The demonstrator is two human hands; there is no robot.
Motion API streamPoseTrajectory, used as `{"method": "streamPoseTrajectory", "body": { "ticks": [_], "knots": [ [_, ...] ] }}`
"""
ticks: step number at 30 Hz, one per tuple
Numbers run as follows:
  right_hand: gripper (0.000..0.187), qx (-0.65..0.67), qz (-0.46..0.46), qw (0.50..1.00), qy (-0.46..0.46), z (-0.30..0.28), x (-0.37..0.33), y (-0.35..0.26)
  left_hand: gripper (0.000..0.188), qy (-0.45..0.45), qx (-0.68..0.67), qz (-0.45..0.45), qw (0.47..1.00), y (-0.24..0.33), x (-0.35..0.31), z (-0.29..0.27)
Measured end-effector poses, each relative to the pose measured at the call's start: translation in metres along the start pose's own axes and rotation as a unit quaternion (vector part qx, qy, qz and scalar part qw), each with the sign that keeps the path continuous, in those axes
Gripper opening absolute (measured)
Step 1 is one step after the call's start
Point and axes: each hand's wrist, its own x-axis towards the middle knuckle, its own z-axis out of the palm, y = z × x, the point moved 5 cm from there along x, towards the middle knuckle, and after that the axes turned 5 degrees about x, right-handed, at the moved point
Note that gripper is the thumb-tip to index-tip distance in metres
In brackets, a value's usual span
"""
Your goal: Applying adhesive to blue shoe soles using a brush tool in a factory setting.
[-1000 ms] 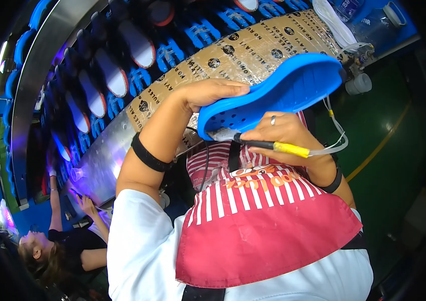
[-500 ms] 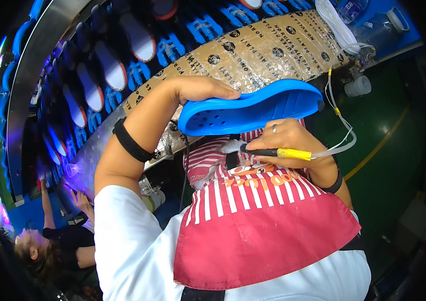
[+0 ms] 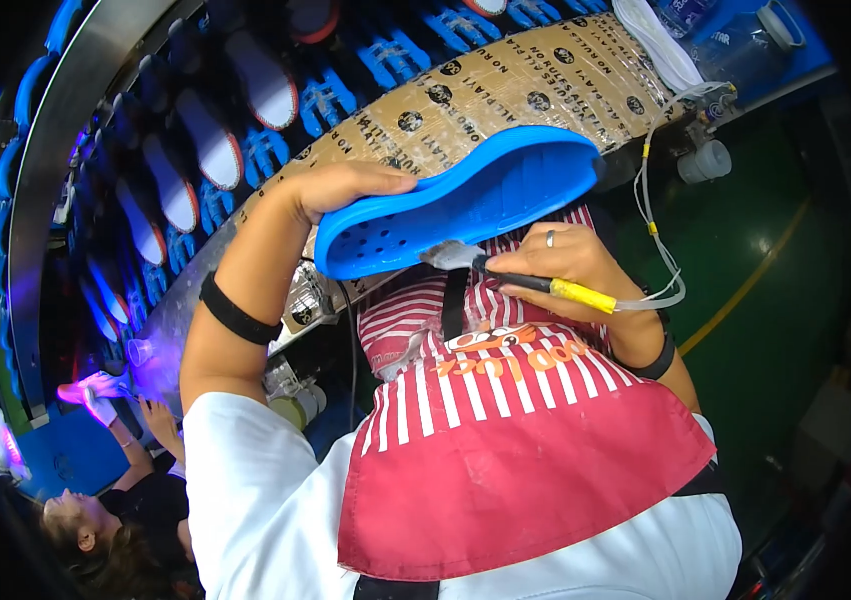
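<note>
Centre: left hand (image 3: pixel 350 186) gripping blue sole (image 3: pixel 460 208) by its edge, right hand (image 3: pixel 573 258) pinching brush (image 3: pixel 525 281) (a loosened left grip could drop the sole)

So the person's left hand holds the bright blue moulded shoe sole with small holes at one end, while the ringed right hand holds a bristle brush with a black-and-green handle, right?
Not quite: the handle of the bristle brush is black and yellow, not black and green, as the head view shows. The left hand does hold the bright blue moulded shoe sole, and the ringed right hand the brush.
</note>
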Motion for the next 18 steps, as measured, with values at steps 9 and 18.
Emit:
{"method": "streamPoseTrajectory", "body": {
  "ticks": [9,18],
  "knots": [
    [0.025,0.068,0.048,0.990,0.109,-0.019,-0.004,0.008,0.050,0.196,-0.391,0.305,0.846,-0.047,0.018,0.003],
    [0.025,0.180,0.143,0.953,0.198,-0.028,-0.022,0.025,0.084,0.006,-0.549,0.404,0.732,-0.049,0.022,0.023]
  ]
}}
